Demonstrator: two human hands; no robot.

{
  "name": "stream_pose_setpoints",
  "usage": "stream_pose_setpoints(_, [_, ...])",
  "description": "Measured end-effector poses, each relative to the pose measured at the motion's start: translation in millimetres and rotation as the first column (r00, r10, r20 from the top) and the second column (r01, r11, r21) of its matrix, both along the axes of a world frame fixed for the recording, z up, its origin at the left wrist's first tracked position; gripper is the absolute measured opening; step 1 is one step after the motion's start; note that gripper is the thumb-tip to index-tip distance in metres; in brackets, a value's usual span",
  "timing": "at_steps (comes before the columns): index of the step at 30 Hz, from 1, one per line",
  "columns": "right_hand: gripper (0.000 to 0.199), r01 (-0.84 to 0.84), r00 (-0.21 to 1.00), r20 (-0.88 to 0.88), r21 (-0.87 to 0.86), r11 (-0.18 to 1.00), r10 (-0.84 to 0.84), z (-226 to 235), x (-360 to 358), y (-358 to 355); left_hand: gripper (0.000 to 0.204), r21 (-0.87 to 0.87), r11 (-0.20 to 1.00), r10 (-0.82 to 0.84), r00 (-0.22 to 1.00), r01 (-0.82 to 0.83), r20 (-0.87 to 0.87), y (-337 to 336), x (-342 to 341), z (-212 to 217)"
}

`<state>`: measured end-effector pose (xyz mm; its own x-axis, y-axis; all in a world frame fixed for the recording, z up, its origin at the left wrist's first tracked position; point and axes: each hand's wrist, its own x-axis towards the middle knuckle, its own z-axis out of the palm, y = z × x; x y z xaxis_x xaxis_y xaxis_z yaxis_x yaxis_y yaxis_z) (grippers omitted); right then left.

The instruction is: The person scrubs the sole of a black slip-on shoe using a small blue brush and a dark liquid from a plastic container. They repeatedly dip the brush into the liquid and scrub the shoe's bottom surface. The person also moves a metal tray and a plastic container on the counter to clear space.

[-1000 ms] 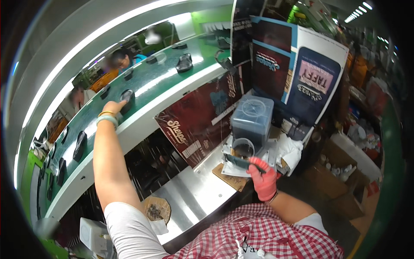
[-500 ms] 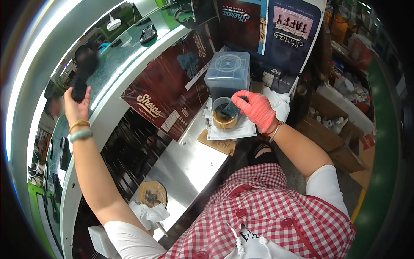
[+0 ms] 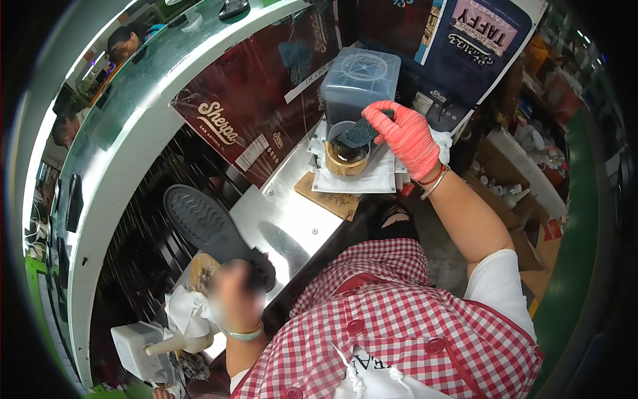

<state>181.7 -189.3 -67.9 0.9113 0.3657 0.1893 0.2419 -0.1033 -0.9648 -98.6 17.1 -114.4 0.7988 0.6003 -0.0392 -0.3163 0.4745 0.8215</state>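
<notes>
Shoe sole (image 3: 212,229) in left hand (image 3: 236,299) grip over steel table edge (image 3: 279,219) — gloved right hand (image 3: 405,133) gripping brush (image 3: 359,133).

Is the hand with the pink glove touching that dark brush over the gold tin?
Touching. The head view shows the gloved right hand gripping the dark brush by its end.

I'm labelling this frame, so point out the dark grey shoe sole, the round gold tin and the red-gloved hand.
dark grey shoe sole (image 3: 203,223), head view, ribbed middle.
round gold tin (image 3: 343,164), head view, front wall.
red-gloved right hand (image 3: 409,136), head view, back of hand.
</notes>
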Motion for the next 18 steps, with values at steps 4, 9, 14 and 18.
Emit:
stream_pose_setpoints(4, [0.03, -0.044, 0.999, 0.007, -0.044, 0.998, 0.044, -8.4, 5.2, 0.7, 0.056, -0.018, 0.972, -0.234, 0.97, 0.234, -0.065, -2.1, 9.9, -23.3])
stream_pose_setpoints(9, [0.03, -0.063, 0.997, -0.054, -0.084, 0.994, 0.059, -27.0, 11.4, -0.9, 0.054, -0.035, 0.944, -0.329, 0.941, 0.327, -0.075, 1.1, 22.5, -34.9])
stream_pose_setpoints(14, [0.03, -0.037, 0.997, -0.068, -0.037, 0.999, 0.034, -28.6, 13.2, -0.2, 0.05, -0.209, 0.91, -0.372, 0.928, 0.359, -0.028, 3.8, 27.7, -60.2])
stream_pose_setpoints(18, [0.029, -0.065, 0.994, -0.082, 0.022, 0.998, 0.066, -33.1, 17.1, -3.4, 0.05, -0.309, 0.864, -0.399, 0.915, 0.397, 0.058, -6.9, 33.8, -51.3])
